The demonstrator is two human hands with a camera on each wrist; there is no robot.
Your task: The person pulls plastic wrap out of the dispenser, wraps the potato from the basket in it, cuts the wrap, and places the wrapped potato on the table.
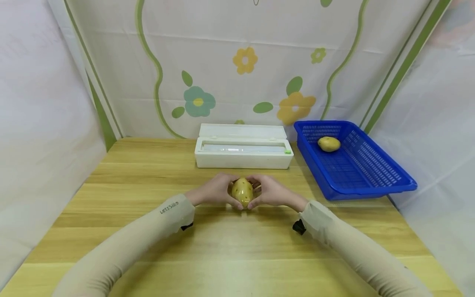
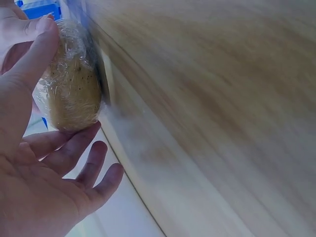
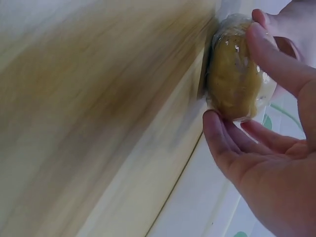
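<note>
A potato (image 1: pixel 243 192) wrapped in clear plastic film is held between both hands at the middle of the table. My left hand (image 1: pixel 220 190) grips it from the left, thumb at the near end and fingers at the far end. From the right, my right hand (image 1: pixel 270 191) holds it the same way. The left wrist view shows film wrinkled over the potato (image 2: pixel 74 91), with the outer fingers of the left hand (image 2: pixel 54 173) off it. In the right wrist view the right hand (image 3: pixel 276 153) has thumb and fingertips on the glossy wrapped potato (image 3: pixel 234 74).
Behind the hands stands a white cling film box (image 1: pixel 243 160), lid raised, a roll inside and a green tab at its right end. A blue basket (image 1: pixel 371 192) to the right holds another potato (image 1: pixel 329 144). A flowered curtain (image 1: pixel 230 41) hangs behind the wooden table (image 1: pixel 237 260).
</note>
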